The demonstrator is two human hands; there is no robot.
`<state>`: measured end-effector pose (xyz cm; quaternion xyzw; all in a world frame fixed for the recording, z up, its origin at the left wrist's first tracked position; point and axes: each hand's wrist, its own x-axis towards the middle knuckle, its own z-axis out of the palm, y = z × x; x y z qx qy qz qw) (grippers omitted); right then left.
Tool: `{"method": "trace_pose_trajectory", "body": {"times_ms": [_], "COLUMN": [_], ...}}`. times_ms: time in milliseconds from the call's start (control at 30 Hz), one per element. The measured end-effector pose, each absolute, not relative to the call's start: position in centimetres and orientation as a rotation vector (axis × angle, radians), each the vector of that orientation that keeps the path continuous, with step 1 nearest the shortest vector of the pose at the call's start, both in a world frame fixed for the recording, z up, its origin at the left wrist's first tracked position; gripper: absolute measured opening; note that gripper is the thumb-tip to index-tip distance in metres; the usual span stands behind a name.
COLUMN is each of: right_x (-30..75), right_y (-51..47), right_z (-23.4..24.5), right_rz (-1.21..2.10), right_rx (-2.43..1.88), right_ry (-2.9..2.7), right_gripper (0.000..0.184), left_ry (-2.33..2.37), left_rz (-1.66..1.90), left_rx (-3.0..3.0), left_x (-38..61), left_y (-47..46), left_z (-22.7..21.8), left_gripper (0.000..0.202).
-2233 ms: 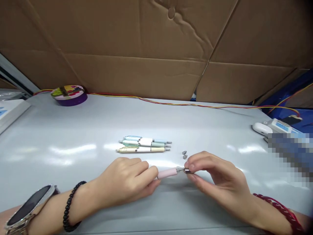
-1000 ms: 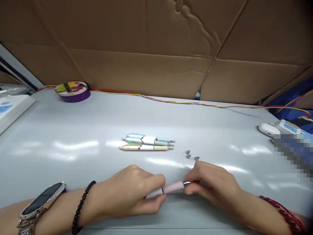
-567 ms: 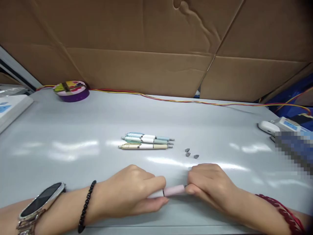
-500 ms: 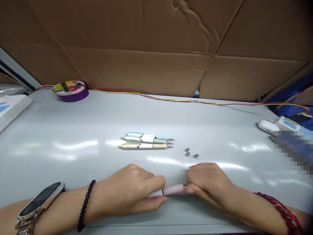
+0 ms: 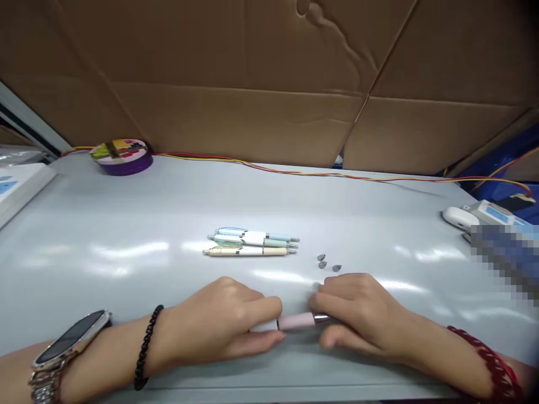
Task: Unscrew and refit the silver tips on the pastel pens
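My left hand [image 5: 240,320] is closed around the white rear part of a pen [image 5: 297,321], whose pink front part sticks out to the right. A silver end shows between the thumb and fingers of my right hand [image 5: 357,314]; that thumb stands apart from the fingers, which are slightly blurred. Whether the fingertips brush the silver end is hard to tell. Beyond my hands lie a blue pen [image 5: 278,237], a green pen [image 5: 275,243] and a yellow pen [image 5: 273,252], side by side. Right of them rest three small silver cone tips [image 5: 322,265].
A purple round box [image 5: 126,165] sits at the back left, by red and yellow wires [image 5: 295,171] along the cardboard [image 5: 231,118]. A white box [image 5: 25,185] is at the left edge, and a white rounded object [image 5: 458,217] at the right.
My right thumb has parted from the fingers, and more of the pen's silver end shows. My left hand keeps its hold, shifted very slightly left.
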<state>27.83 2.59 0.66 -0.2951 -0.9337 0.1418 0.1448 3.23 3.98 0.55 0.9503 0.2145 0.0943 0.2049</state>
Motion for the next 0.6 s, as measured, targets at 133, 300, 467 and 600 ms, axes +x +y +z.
{"method": "trace_pose_trajectory", "body": {"times_ms": [133, 300, 467, 600], "right_x": [27.99, 27.84, 27.79, 27.63], "right_y": [2.68, 2.60, 2.45, 2.07], "right_z": [1.07, 0.87, 1.04, 0.73], "right_rz": [0.264, 0.249, 0.245, 0.206], "right_rx": [-0.788, -0.735, -0.772, -0.690], "right_ry": [-2.636, -2.645, -2.623, -2.618], "right_gripper": [0.023, 0.044, 0.027, 0.042], "left_ry": [0.631, 0.618, 0.656, 0.617], "left_rz": [0.268, 0.260, 0.267, 0.286], "left_rx": [2.583, 2.658, 2.597, 2.676], "left_x": [3.20, 3.27, 3.28, 3.33], "left_y": [4.06, 3.92, 3.95, 3.76], "left_z": [0.61, 0.64, 0.74, 0.86], "left_gripper": [0.017, 0.020, 0.018, 0.021]}}
